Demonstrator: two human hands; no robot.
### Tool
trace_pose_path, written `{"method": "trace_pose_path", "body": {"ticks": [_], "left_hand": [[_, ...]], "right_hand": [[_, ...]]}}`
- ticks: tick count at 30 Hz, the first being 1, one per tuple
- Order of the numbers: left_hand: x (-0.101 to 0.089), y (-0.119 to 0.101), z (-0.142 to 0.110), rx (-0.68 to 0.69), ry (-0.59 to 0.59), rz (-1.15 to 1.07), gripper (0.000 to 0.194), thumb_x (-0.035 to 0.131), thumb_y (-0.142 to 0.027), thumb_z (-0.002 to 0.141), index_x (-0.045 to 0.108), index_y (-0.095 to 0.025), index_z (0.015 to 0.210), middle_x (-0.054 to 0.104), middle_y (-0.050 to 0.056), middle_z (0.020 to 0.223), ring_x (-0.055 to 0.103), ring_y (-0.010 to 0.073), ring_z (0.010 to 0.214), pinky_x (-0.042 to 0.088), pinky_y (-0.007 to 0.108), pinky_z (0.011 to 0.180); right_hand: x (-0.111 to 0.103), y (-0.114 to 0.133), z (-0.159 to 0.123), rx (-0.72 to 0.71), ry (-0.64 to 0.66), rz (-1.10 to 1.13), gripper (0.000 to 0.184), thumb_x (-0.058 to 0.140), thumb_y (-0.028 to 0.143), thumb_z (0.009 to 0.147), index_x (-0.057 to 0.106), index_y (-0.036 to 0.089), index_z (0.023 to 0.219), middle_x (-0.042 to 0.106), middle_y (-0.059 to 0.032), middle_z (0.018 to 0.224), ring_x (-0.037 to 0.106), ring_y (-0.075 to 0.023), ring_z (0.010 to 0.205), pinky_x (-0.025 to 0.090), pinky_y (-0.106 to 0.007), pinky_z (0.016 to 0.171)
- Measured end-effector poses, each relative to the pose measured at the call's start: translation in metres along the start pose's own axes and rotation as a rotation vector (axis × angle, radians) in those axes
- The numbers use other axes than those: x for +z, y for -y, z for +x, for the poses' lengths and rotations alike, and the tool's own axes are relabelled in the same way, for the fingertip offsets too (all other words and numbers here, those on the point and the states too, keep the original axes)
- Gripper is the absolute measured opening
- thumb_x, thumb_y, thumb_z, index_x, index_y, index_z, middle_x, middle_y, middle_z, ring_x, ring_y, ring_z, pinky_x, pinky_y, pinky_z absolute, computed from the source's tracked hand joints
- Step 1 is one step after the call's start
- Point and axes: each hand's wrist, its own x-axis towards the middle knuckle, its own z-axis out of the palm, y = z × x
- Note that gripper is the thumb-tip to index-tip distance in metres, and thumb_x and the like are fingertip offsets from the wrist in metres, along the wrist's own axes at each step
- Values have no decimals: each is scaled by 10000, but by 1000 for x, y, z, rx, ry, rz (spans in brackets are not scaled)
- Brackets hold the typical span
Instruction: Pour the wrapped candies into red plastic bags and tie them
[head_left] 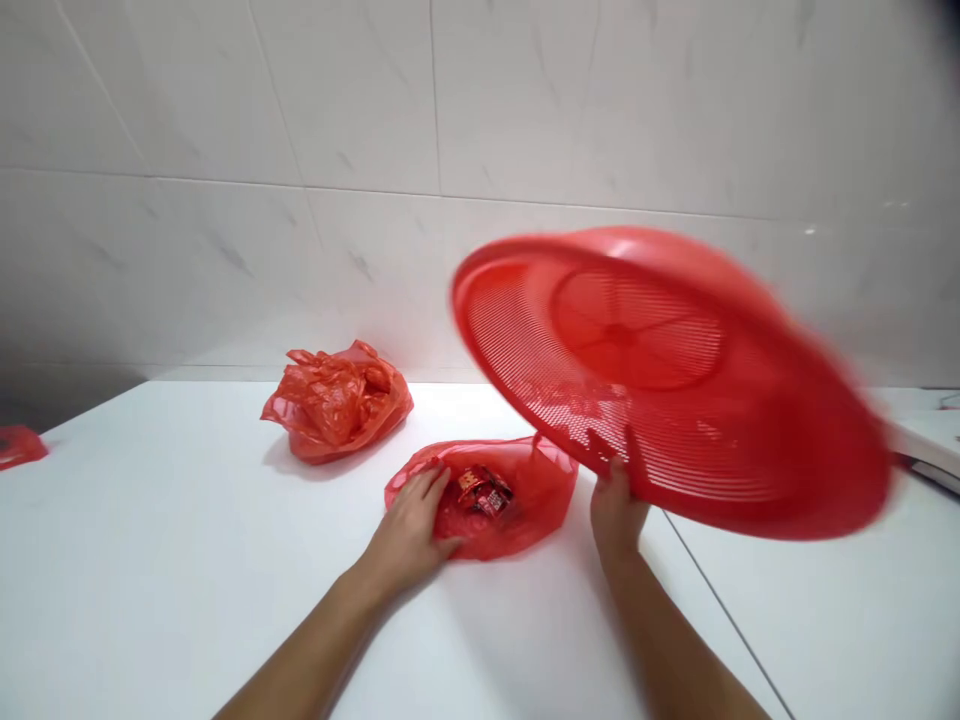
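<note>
Colander (637, 400), red plastic, motion-blurred, held tilted above the desk (150, 520) right of centre, rim gripped in right hand (616, 510), fingers curled round it. Left hand (409, 530) open, fingers spread, resting on red plastic bag (540, 500), just beside foil packets (484, 490) inside it. Second crumpled red bag (337, 405) near back edge, by tiled wall (225, 150).

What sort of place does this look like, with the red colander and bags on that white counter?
Probably a kitchen or similar household work area, though I can't be sure. Glossy white wall tiles rise behind a white counter, and a red colander and a red bag are everyday kitchen items.
</note>
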Motion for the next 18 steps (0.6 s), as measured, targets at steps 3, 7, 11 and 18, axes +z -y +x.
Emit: {"method": "trace_pose_path", "body": {"ticks": [3,7,11,18], "left_hand": [[-2,-4,-1,-22,34,26,912,819,-367,762,461,-225,1589,449,157,1652,374,400,1552,355,597,1266],[-5,-8,-1,-37,64,48,921,817,-373,762,458,-201,1592,431,166,1662,372,399,1553,348,597,1270],[-5,-6,0,-42,57,59,910,813,-384,767,470,-186,1586,441,173,1654,388,405,1542,354,598,1265],[-10,-18,3,115,-67,7,622,714,-347,890,577,-278,1493,578,84,1555,496,356,1469,428,564,1221]], "right_hand": [[-6,5,25,-156,-307,48,776,429,660,965,438,177,1572,553,-155,1527,625,-353,1340,636,-488,926],[-38,5,65,-262,-480,-87,909,192,777,910,423,142,1518,614,-223,1370,750,-397,1028,667,-563,675],[-89,-3,101,-201,-613,-66,796,122,732,827,508,189,1263,634,-230,1171,743,-379,860,613,-553,539],[-143,-15,131,-68,-815,-24,571,39,660,793,457,296,928,520,-124,870,593,-310,612,417,-436,422]]}}
